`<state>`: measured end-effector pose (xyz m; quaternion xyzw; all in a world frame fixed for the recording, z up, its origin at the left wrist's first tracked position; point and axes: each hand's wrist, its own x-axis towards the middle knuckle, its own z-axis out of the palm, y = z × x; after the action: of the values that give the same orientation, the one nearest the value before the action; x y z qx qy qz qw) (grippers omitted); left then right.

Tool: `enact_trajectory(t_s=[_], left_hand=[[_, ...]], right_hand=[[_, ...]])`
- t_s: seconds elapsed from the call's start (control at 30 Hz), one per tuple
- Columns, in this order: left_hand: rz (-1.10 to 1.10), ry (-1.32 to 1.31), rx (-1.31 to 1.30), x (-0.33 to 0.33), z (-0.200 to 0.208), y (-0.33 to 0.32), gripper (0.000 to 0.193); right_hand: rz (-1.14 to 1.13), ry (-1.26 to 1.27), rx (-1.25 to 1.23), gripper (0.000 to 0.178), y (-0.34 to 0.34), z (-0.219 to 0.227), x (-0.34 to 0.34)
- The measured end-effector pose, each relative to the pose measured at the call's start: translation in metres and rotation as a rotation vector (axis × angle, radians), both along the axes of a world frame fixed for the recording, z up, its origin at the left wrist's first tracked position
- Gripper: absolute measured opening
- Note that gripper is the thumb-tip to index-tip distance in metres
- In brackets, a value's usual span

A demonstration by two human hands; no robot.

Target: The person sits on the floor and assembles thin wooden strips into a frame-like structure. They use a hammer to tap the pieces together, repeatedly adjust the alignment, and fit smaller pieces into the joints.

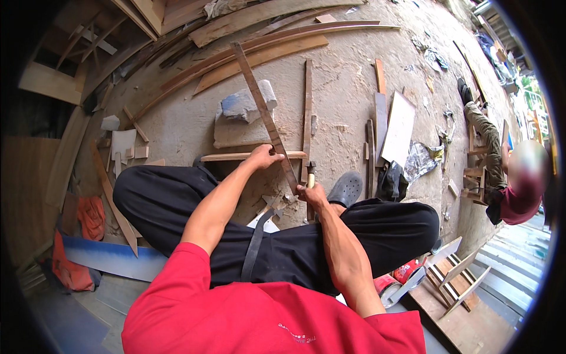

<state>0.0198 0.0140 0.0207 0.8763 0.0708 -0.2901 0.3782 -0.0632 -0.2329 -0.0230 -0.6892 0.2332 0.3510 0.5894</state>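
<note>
A long, thin brown wooden strip (259,97) runs slantwise from the upper middle down to between my knees. My left hand (263,157) pinches it near the middle of its length. At its near end my right hand (312,195) is closed round the strip. A tool with a cream handle and dark top (311,177) sticks up at my right hand; whether the fingers also hold it I cannot tell. Below the strip a narrow board (236,157) lies crosswise, close to my left hand. Just beyond stands a pale block (242,127) with a rough blue-marked lump (244,105) on it.
Long planks (271,50) lie across the ground at the back. A white panel (398,130) and crumpled foil (421,162) are to the right. An orange bag (71,265) lies left. Another person (522,197) sits far right, near a small wooden frame (460,280) and red cans (404,272).
</note>
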Motion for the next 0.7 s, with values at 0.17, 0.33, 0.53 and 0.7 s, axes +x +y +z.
enact_trajectory(t_s=[0.17, 0.33, 0.53, 0.7], left_hand=[[0.164, 0.196, -0.183, 0.011, 0.000, 0.012, 0.042], [0.549, 0.238, -0.397, 0.035, 0.018, 0.016, 0.028], [0.728, 0.053, -0.470, 0.051, 0.025, 0.001, 0.047], [0.790, -0.057, -0.513, 0.055, -0.007, -0.003, 0.045]], right_hand=[[0.028, 0.014, -0.021, 0.024, 0.002, 0.006, 0.003], [-0.060, 0.012, 0.036, 0.026, -0.001, -0.008, -0.001], [-0.007, 0.048, -0.017, 0.030, -0.003, -0.004, 0.002], [-0.064, 0.094, 0.016, 0.033, -0.003, 0.000, 0.003]])
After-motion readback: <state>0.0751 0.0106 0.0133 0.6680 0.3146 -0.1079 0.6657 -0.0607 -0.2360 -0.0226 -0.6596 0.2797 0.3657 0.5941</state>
